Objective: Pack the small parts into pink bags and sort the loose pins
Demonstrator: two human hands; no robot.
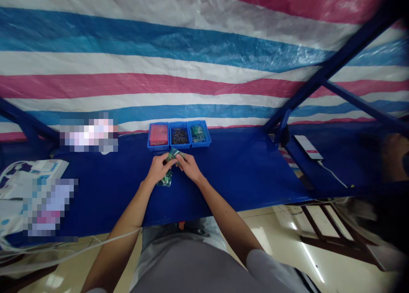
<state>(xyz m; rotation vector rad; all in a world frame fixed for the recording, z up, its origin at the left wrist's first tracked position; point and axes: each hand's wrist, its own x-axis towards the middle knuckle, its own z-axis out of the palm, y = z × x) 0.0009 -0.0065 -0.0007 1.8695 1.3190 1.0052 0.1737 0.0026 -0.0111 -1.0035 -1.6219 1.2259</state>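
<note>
My left hand (159, 168) and my right hand (189, 165) meet over the blue table (243, 173), fingers closed together on a small clear bag of green parts (173, 155). A second small bag of green parts (165, 181) lies on the table just below my left hand. Right behind my hands stand three small blue bins: the left bin (158, 136) holds something red, the middle bin (180, 136) holds dark screws, the right bin (198, 134) holds green parts.
A striped pink, white and blue tarp (191, 62) hangs behind the table. A blue metal frame post (322, 73) slants at the right. A phone (308, 147) with a cable lies on the neighbouring blue table at the right. White packaging (22, 186) lies at the left.
</note>
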